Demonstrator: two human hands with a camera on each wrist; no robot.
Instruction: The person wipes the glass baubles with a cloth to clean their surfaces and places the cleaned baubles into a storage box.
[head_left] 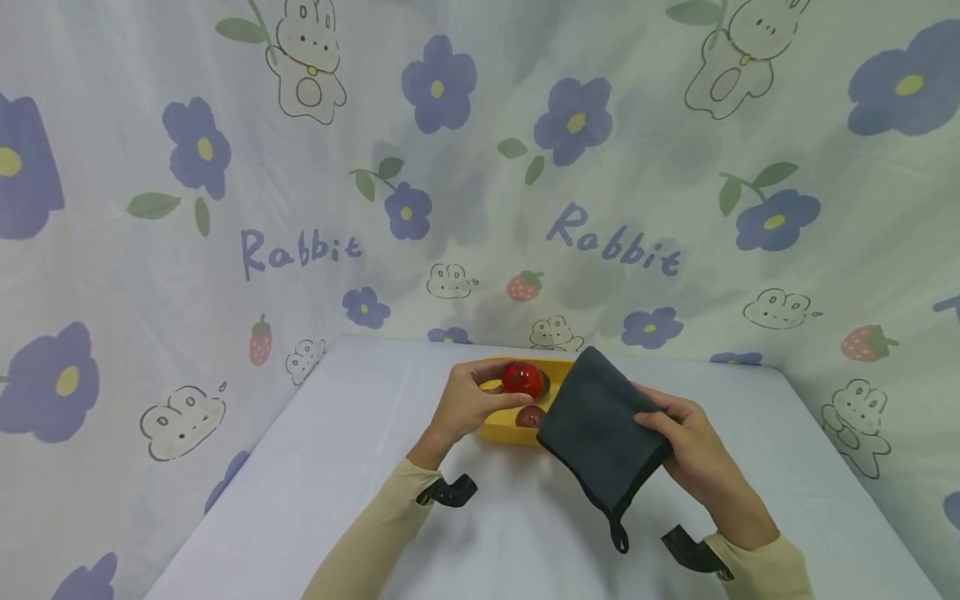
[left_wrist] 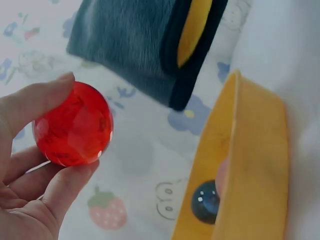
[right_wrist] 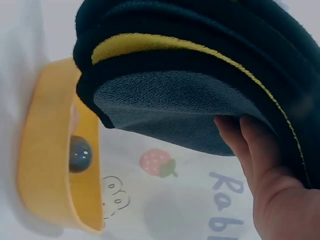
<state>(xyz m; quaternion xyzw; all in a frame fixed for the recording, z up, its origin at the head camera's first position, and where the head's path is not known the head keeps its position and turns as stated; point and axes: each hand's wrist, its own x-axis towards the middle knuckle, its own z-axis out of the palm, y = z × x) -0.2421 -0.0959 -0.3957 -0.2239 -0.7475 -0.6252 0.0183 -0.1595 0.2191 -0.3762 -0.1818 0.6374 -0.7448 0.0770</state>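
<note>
A shiny, see-through red ball (head_left: 522,380) is pinched by the fingertips and thumb of my left hand (head_left: 474,400), above the left part of a yellow bin (head_left: 506,434). In the left wrist view the red ball (left_wrist: 75,125) looks faceted inside. My right hand (head_left: 686,437) grips a folded dark grey cloth (head_left: 603,429) with black edging and a hanging loop; yellow shows between its layers in the right wrist view. The cloth covers the bin's right part. Inside the bin lie a dark ball (left_wrist: 205,202) and a reddish-brown ball (head_left: 531,416).
The bin stands on a white table (head_left: 360,417) toward its back edge. A curtain (head_left: 480,183) printed with rabbits, flowers and strawberries hangs behind and at both sides. Black straps (head_left: 450,492) sit on both wrists over beige sleeves (head_left: 375,533).
</note>
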